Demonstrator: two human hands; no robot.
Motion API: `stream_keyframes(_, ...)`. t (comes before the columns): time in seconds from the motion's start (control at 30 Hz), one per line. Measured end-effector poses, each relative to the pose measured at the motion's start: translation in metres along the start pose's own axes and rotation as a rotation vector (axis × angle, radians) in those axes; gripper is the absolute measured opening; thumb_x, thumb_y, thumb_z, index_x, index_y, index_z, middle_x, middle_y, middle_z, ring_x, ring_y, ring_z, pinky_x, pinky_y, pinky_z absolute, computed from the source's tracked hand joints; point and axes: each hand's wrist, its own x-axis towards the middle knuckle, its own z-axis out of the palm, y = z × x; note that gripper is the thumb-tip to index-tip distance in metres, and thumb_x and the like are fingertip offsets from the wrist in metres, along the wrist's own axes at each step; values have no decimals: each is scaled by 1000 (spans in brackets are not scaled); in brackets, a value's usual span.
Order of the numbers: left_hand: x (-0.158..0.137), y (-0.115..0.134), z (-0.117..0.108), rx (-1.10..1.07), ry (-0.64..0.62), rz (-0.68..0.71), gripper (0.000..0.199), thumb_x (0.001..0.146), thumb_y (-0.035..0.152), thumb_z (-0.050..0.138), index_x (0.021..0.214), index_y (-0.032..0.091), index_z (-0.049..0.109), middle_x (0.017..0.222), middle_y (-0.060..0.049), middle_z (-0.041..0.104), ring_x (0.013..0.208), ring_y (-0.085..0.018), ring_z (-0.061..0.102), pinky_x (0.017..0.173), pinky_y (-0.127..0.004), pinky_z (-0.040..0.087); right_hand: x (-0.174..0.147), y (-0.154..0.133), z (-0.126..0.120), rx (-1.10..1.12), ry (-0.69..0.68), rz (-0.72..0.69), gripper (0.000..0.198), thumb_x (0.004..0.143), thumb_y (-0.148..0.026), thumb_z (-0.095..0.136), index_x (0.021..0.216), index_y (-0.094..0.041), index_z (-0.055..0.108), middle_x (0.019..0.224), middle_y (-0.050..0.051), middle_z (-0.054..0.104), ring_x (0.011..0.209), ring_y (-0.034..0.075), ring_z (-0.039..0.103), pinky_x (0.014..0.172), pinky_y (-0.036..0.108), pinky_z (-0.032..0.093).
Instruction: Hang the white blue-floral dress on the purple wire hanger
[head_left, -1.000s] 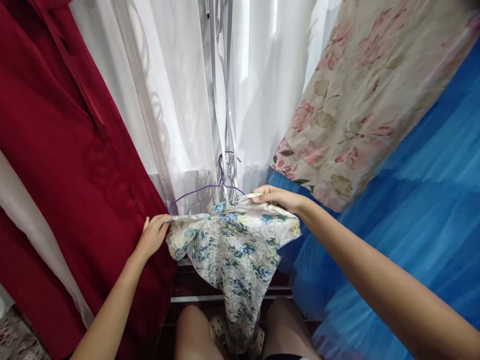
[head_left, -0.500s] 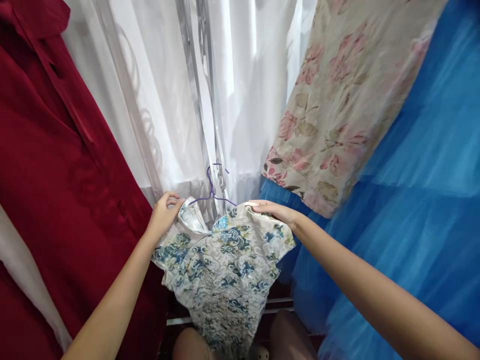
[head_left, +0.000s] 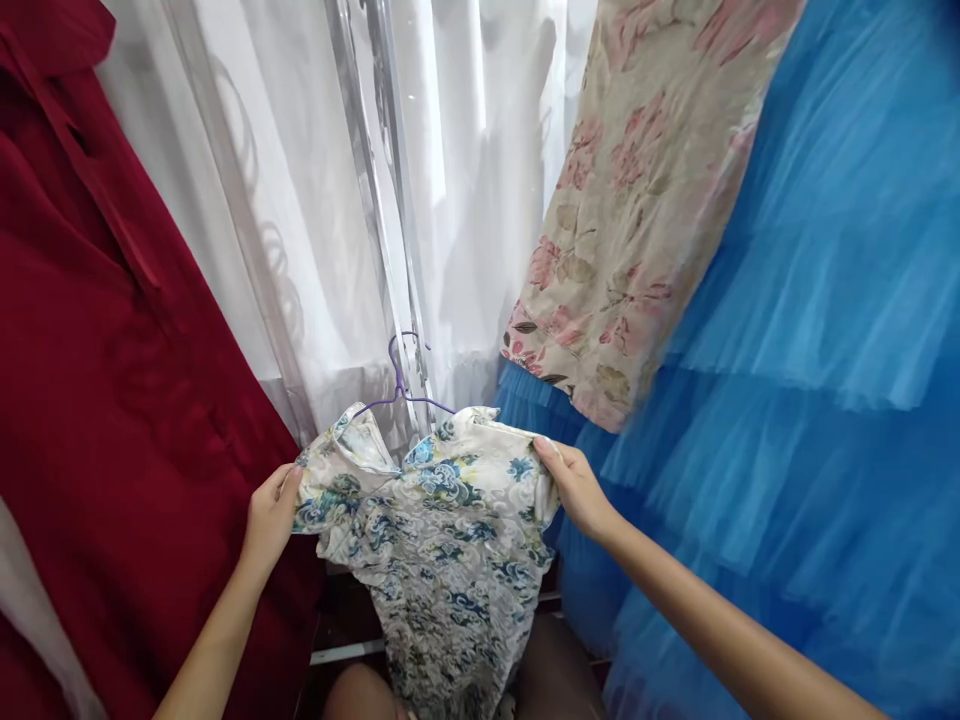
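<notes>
The blue-flowered dress hangs in front of me on a purple wire hanger, low in the middle of the rack and above my knees. My left hand pinches the edge of its left sleeve, fingers closed on the cloth. My right hand grips the right shoulder the same way, thumb on top, so the dress is spread between my hands. The hanger's hook stands up against the white sheer curtain just behind it. A dark red garment crowds my left arm. On the right, a pink-flowered cream garment hangs above my right hand, and blue tulle skirts press close beside my right arm.
</notes>
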Motion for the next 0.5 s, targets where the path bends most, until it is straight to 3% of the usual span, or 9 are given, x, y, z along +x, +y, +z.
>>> stream_keyframes(0.13,-12,20,-6,-204,12,-113,50,78,55,68,104,13,68,87,-5,71,77,-22,65,68,-28,51,19,-41,6,61,133,-9,43,84,-64,59,75,-23,66,65,4,66,65,25,60,58,32,47)
stream_keyframes(0.23,-18,33,-9,-270,-12,-144,56,79,56,67,115,13,64,100,-10,73,88,-28,68,75,-34,55,38,-70,19,97,156,-25,42,84,-64,59,70,-24,60,60,4,62,63,25,58,54,32,45)
stream_keyframes(0.3,-20,31,-8,-137,24,-26,55,82,52,63,124,16,62,119,-12,68,108,-31,64,90,-39,53,44,-79,36,71,158,-80,45,84,-65,58,65,-24,54,57,3,56,58,22,52,52,31,42)
stream_keyframes(0.4,-28,16,4,186,82,253,50,85,41,60,131,22,58,136,-11,58,128,-31,52,109,-45,39,29,-79,67,-67,185,-196,51,88,-65,52,60,-23,42,55,0,44,53,16,39,50,29,34)
stream_keyframes(0.5,-43,3,29,221,76,303,42,90,35,52,129,20,56,125,-12,62,119,-30,57,101,-44,45,-9,-66,100,-228,74,-332,51,96,-56,43,59,-22,35,57,-1,35,52,14,31,49,29,29)
